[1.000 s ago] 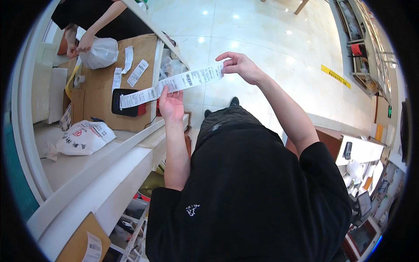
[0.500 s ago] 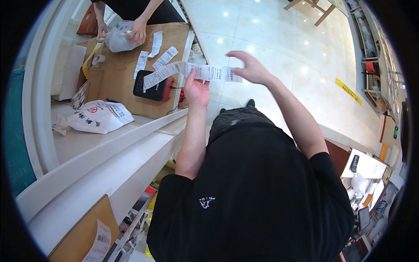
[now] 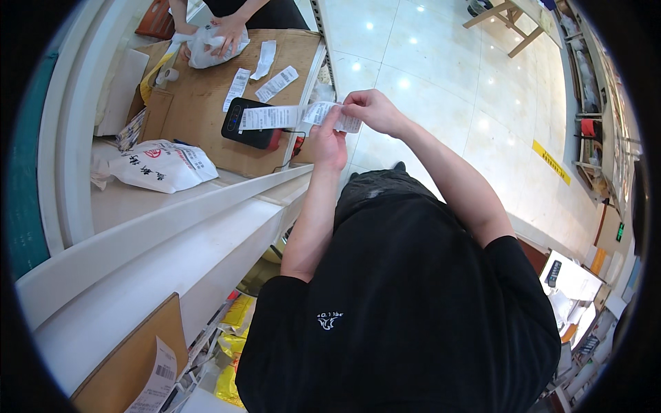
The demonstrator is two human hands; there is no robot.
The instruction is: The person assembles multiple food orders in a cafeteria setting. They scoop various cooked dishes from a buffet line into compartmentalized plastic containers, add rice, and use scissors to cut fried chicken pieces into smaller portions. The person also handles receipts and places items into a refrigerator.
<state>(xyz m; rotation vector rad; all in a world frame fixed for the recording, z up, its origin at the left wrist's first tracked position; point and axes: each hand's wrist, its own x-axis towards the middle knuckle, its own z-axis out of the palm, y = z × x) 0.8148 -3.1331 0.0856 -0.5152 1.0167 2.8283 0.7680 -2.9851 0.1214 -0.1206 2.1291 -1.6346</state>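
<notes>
I hold a long white paper receipt strip (image 3: 275, 117) stretched sideways in front of me. My left hand (image 3: 327, 141) pinches it near the middle from below. At its right end my right hand (image 3: 372, 110) grips it, and the paper there is folded or crumpled. The strip hangs above a black card terminal (image 3: 251, 127) that lies on a brown cardboard sheet (image 3: 200, 103) on the counter. Both of my forearms reach up from my black shirt.
Another person's hands (image 3: 224, 31) handle a white plastic bag at the far end of the cardboard. Two loose receipts (image 3: 265, 72) lie on the cardboard. A printed white bag (image 3: 162, 165) rests on the white counter (image 3: 138, 234). Shelves with yellow packets (image 3: 237, 316) sit below. Glossy tiled floor (image 3: 441, 76) lies to the right.
My hands have come closer together, and the strip's right end is now bunched at my right hand. The view has shifted, bringing the counter and the other person's hands lower in the picture.
</notes>
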